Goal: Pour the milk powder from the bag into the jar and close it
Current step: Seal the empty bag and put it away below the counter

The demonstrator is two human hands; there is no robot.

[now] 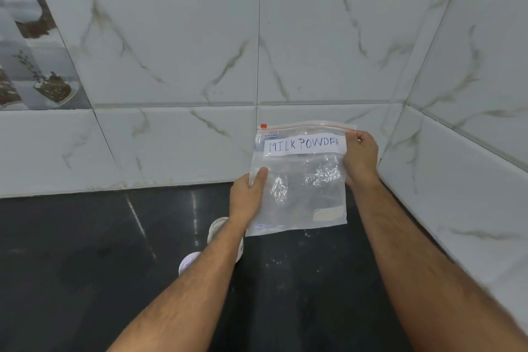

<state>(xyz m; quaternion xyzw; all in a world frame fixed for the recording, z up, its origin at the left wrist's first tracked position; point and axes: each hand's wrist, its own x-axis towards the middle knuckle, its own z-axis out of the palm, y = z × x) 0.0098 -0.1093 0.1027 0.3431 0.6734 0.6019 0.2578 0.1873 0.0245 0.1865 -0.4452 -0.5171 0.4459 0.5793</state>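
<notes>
Bag (300, 180) held upright between both hands.

Clear crinkled plastic bag (300, 188), glossy countertop (85, 251)

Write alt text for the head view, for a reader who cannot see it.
Two bare hands hold up a clear plastic zip bag labelled MILK POWDER over a black countertop: the left hand grips its side, the right hand pinches its top corner.
</notes>
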